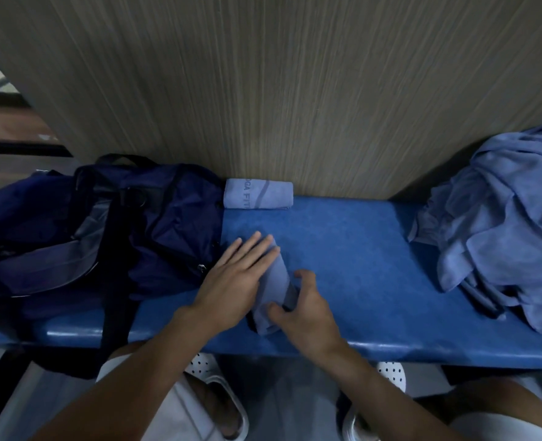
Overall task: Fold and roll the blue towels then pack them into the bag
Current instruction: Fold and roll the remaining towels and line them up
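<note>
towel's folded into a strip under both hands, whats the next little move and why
Probably roll the folded towel from its near end toward the wall. It already lies as a narrow strip on the bench. The left hand presses flat on it, and the right hand curls its fingers round the near part. A rolled towel beside the bag shows the shape wanted.

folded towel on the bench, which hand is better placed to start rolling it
Right, probably: the right hand pinches the near end of the folded towel, while the left hand lies flat on top, pinning it.
</note>
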